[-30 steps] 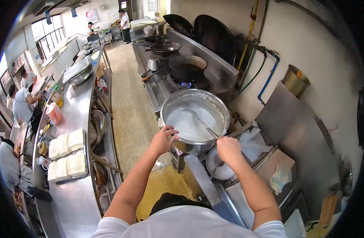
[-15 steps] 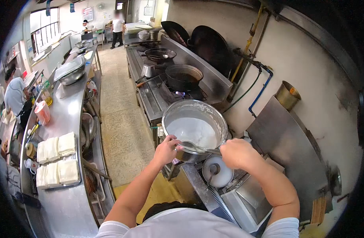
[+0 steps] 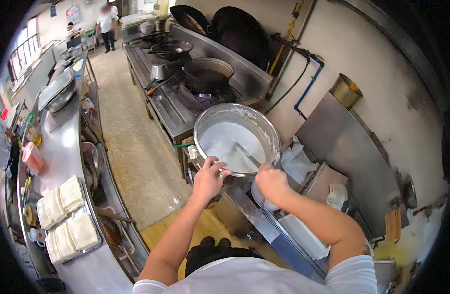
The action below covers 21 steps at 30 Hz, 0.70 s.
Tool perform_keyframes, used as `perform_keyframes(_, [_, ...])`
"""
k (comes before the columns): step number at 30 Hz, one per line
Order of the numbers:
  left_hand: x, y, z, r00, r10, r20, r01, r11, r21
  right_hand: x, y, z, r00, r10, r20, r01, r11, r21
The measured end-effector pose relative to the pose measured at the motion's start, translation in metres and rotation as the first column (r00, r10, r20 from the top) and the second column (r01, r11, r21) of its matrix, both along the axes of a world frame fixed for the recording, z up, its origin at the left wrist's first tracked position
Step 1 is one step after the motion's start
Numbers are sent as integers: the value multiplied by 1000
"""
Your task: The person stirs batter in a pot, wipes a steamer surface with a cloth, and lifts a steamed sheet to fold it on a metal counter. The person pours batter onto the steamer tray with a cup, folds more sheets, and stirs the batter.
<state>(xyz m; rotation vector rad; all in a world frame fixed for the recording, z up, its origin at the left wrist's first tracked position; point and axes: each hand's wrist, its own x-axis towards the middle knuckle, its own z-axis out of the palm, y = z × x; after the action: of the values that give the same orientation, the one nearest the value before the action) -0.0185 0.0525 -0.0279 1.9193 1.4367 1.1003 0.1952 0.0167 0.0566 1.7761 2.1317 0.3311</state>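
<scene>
A large round metal pot (image 3: pixel 269 122) holds a milky white liquid (image 3: pixel 225 139), and white residue coats its inner wall. My left hand (image 3: pixel 209 180) is at the near left rim, fingers curled against the edge. In my right hand (image 3: pixel 274 183) is the handle of a long metal utensil (image 3: pixel 247 154), gripped in a closed fist over the near right rim. It slants down into the pot, and its far end is under the liquid, so its shape is hidden. Below the pot, my right hand and forearm partly cover a white container (image 3: pixel 260 196).
A dark wok (image 3: pixel 207 73) of brownish liquid sits on the stove (image 3: pixel 168 115) beyond the pot. Left of the aisle, a steel counter (image 3: pixel 70 142) carries stacked pale sheets (image 3: pixel 68 201) and a covered basin (image 3: pixel 60 93). People (image 3: pixel 107 24) stand at the back.
The utensil has gone from lying across the near rim to dipping into the liquid. My right hand has moved slightly left and up. My left hand stays at the rim. The whole view has shifted.
</scene>
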Motion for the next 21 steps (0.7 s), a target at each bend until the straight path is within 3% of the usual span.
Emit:
perform_keyframes(3, [-1,-1,0,1000,3,-1,-3,1000,14,28,13,18,993,118,-7,-117,980,-159])
perform_keyframes(6, [-2,1,-4,1000,0,-24,1,999,32,33,34,46,998,-6,-66,-15,947,-322])
perform_keyframes(9, [-4,1,-3,1000,-11,-1,11,1000,25,-2,55,108,949,-297,106,296,720,-628])
perform_keyframes(14, [-3,2,-7,1000,-11,-4,11,998,62,17,74,103,804,-571,-165,267,596,-757])
perform_keyframes(21, [-3,4,-12,999,-12,-30,15,997,81,16,32,66,420,-728,-542,230,663,-712])
